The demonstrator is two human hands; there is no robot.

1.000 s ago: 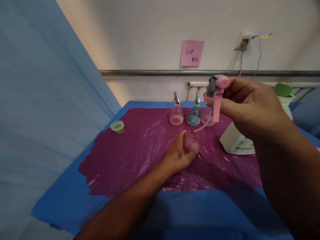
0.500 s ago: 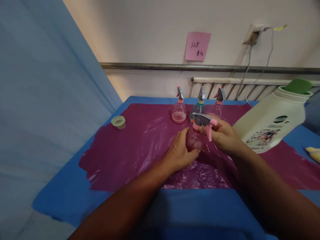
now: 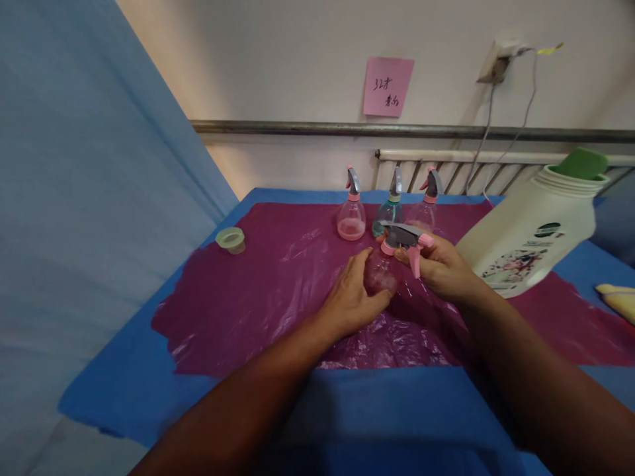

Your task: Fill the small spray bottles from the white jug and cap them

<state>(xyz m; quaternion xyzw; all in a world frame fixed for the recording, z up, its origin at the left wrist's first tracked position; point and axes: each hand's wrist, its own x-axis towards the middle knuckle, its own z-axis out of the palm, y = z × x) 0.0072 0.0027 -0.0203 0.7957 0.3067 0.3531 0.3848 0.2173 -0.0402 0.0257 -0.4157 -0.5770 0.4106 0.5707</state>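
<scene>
A small clear spray bottle [image 3: 380, 277] with pink liquid stands on the purple plastic sheet [image 3: 258, 297]. My left hand [image 3: 350, 301] is wrapped round its body from the left. My right hand [image 3: 444, 268] grips the grey and pink trigger spray head [image 3: 404, 239], which sits on the bottle's neck. Three more small spray bottles stand in a row behind: a pink one [image 3: 351, 215], a teal one [image 3: 390, 208] and another pink one [image 3: 427, 201].
A large white jug [image 3: 533, 231] with an open green lid stands at the right. A pale green cap [image 3: 231, 239] lies at the sheet's left edge. Blue cloth [image 3: 124, 396] covers the table and hangs at the left. A yellowish object [image 3: 618, 301] lies far right.
My right hand brought the spray head down from the air onto the bottle held by my left hand. In the last half second both hands stayed nearly still.
</scene>
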